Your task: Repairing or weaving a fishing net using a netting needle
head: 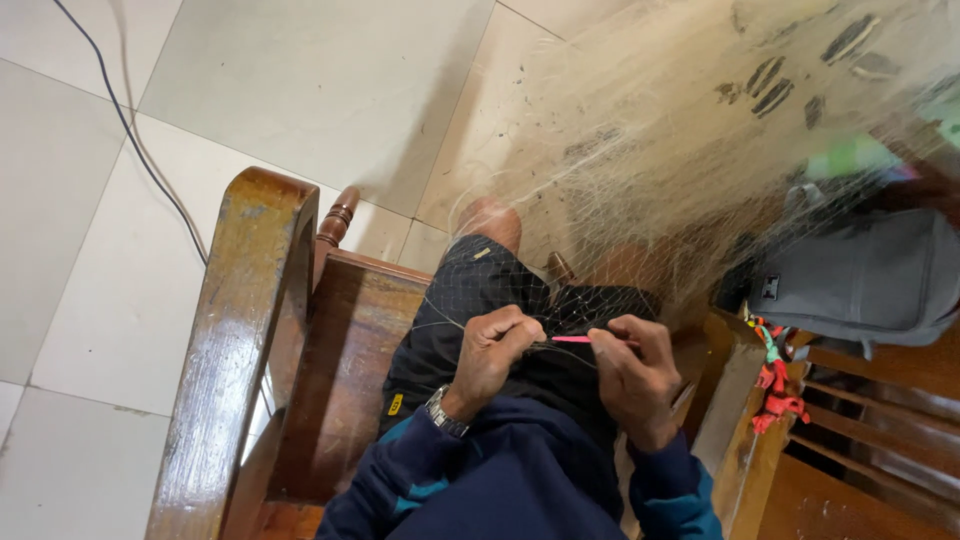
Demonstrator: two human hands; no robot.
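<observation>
Over lap | pink needle (571, 340) between hands | left (492, 350), right (632, 368) grip pinching it, net (640, 150)

— Worn on the arms? 
— Long navy sleeves (520, 470), with teal panels along the forearms and at the cuff (680, 510) near the right hand (632, 375).
— On the wrist? 
— Silver metal-link watch (445, 412), just behind the left hand (492, 350).
— Lower down? 
— Dark shorts (470, 300) with a faint grid pattern and a small yellow tag at the hem; bare knees past them.
</observation>
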